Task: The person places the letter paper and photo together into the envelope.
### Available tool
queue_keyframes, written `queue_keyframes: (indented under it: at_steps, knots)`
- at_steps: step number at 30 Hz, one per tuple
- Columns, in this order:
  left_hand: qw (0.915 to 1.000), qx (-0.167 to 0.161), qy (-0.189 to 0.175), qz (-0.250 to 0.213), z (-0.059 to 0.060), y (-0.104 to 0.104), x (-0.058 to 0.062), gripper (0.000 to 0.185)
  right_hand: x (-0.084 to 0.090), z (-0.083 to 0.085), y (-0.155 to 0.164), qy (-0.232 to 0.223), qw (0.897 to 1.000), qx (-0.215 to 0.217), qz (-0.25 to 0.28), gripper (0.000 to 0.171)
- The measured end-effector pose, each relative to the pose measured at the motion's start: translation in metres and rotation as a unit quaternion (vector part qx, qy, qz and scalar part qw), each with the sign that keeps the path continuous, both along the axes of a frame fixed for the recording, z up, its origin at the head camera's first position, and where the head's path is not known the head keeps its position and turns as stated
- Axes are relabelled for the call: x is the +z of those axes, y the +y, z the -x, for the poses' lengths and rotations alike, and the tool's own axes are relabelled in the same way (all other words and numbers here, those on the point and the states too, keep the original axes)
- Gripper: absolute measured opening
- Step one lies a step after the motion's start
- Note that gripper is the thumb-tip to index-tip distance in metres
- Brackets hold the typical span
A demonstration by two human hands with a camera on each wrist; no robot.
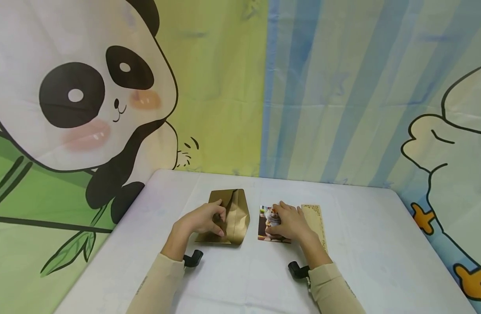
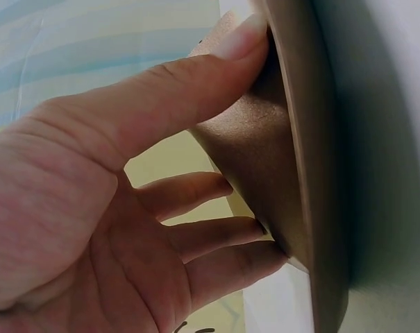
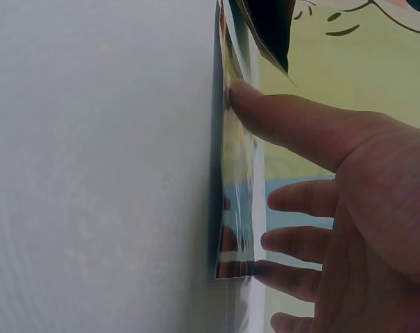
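A gold envelope (image 1: 240,222) lies on the table with its flap to the right. My left hand (image 1: 202,219) is over it, thumb and fingers apart and touching the paper; in the left wrist view the thumb (image 2: 196,87) presses near the envelope's (image 2: 258,139) raised edge. To its right lies a glossy picture card (image 1: 263,229) printed with an animal figure. My right hand (image 1: 294,223) rests on this card, fingers spread, and the right wrist view has the thumb (image 3: 286,121) touching its surface. Partly behind the right hand lies a cream card (image 1: 314,220) with an ornate border.
All three paper items lie on a white-covered table (image 1: 240,279). A printed cloth backdrop with a panda (image 1: 118,109) stands behind the table's far edge. Black wrist cameras (image 1: 193,258) stick out beside both wrists.
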State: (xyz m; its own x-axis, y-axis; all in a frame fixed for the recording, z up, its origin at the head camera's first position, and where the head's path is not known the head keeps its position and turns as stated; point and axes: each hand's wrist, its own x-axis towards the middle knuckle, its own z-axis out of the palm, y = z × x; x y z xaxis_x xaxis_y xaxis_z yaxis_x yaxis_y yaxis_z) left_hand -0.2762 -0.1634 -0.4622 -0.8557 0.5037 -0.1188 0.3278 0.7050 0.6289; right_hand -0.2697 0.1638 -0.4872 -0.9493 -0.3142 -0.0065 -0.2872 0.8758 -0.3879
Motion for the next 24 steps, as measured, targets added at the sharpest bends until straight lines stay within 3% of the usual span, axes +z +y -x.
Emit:
queue_keyframes:
  at_steps: [8,16,24]
  knots:
    - [1.0000,0.004,-0.001,0.000,-0.0007,-0.0005,0.0013,0.033,-0.0031,0.0014,-0.0002,-0.013,0.999,-0.017,0.026,0.088]
    - [1.0000,0.004,0.003,0.002,-0.0001,-0.0015,0.0007,0.033,-0.0054,0.0036,0.0006,0.008,0.999,-0.036,0.010,0.089]
    - [1.0000,-0.003,-0.002,-0.001,-0.0013,-0.0014,0.0017,0.033,-0.0040,0.0050,-0.0006,0.023,0.995,-0.053,0.082,0.087]
